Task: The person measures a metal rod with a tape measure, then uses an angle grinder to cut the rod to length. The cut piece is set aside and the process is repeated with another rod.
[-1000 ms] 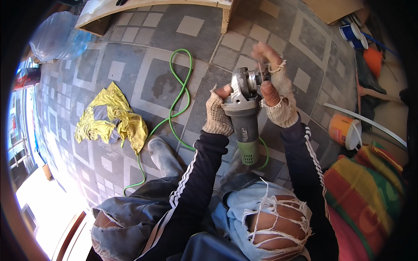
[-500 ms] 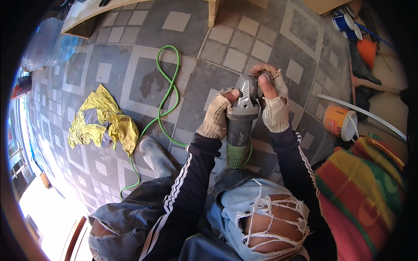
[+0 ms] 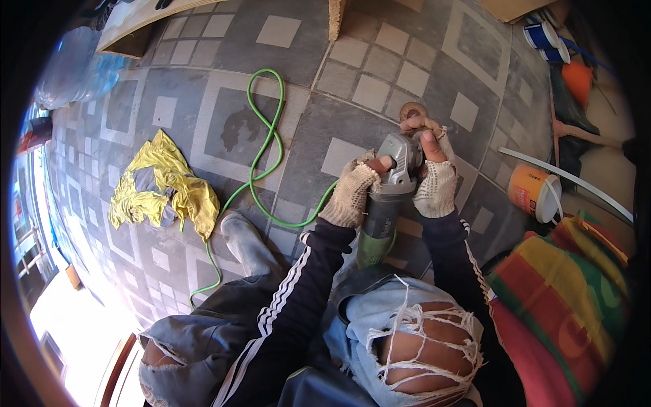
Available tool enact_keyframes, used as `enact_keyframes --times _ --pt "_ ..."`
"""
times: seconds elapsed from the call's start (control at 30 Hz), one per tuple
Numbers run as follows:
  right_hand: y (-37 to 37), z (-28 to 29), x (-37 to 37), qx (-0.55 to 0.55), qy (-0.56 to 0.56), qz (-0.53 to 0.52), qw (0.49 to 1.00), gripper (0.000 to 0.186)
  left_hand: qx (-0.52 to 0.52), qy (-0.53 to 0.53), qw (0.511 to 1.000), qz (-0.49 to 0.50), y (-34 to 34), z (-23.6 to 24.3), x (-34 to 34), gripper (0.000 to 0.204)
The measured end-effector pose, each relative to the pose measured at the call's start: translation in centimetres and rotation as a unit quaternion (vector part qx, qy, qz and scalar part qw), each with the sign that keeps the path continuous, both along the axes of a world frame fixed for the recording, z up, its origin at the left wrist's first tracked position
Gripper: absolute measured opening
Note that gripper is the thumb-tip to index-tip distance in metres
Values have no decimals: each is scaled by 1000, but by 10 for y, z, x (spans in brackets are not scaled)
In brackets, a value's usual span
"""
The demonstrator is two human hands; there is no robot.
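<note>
An angle grinder (image 3: 380,220) with a grey metal head and a green rear end stands on end in front of my knees, head away from me. My left hand (image 3: 351,190), in a knitted fingerless glove, is closed around the left of its head, thumb on the metal. On the other side, my gloved right hand (image 3: 436,178) has its fingers curled beside the head. A small round brown disc (image 3: 412,110) with a centre hole shows at those fingertips, partly covered by them. The grinder's far face is hidden.
A green cord (image 3: 277,163) loops over the tiled floor. To the left lies a crumpled yellow cloth (image 3: 163,183). An orange-and-white bucket (image 3: 534,193), a pale curved strip (image 3: 576,180) and a striped cloth (image 3: 556,298) are at right. A wooden board (image 3: 146,30) stands far left.
The grinder and both hands have shifted slightly right, and the grinder tilts a little more. The round brown disc has come into sight beyond my right fingers.
</note>
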State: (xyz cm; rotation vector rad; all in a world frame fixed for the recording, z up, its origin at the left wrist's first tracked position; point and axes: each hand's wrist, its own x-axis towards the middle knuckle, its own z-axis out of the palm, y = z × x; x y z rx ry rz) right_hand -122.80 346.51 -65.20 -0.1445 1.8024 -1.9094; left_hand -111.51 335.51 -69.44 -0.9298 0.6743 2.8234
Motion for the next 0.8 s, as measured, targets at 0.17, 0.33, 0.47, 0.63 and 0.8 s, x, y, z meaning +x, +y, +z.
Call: enact_keyframes --times 0.17,0.33,0.47,0.63,0.8 --pt "5 -1 1 6 -18 13 1000 34 13 2 1000 7 5 2 2 41" --pt "9 -2 1 -9 -37 12 999 33 6 -1 1000 16 11 -6 4 44" --pt "9 -2 2 -6 -36 7 999 34 34 -7 999 29 16 -14 8 47" --pt "9 2 4 -2 -28 -10 1000 34 39 42 998 -13 15 -23 15 55" --pt "11 7 7 1 -28 -12 1000 33 41 -2 999 24 26 -32 18 55"
